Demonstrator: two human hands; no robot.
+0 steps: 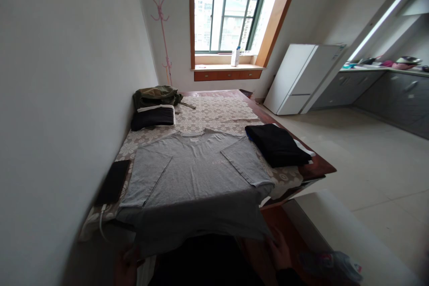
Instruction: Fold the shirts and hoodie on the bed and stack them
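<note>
A grey T-shirt (pixel 197 174) lies spread on the table, its collar at the far side and both sleeves laid inward over the front. The lower part hangs over the near edge in shadow. My right hand (pixel 279 248) is closed on the hem's right corner. At the left corner of the hem, my left hand (pixel 128 260) is closed on the fabric too, though it is dark there. A black tablet-like device (pixel 114 182) with a white cable (pixel 101 223) lies left of the shirt.
Folded black clothing (pixel 278 145) lies at the table's right, another dark folded piece (pixel 153 117) at the left by a green backpack (pixel 157 95). A patterned tablecloth (pixel 214 111) covers the table. A plastic bottle (pixel 330 263) lies low at the right. A white fridge (pixel 301 78) stands beyond.
</note>
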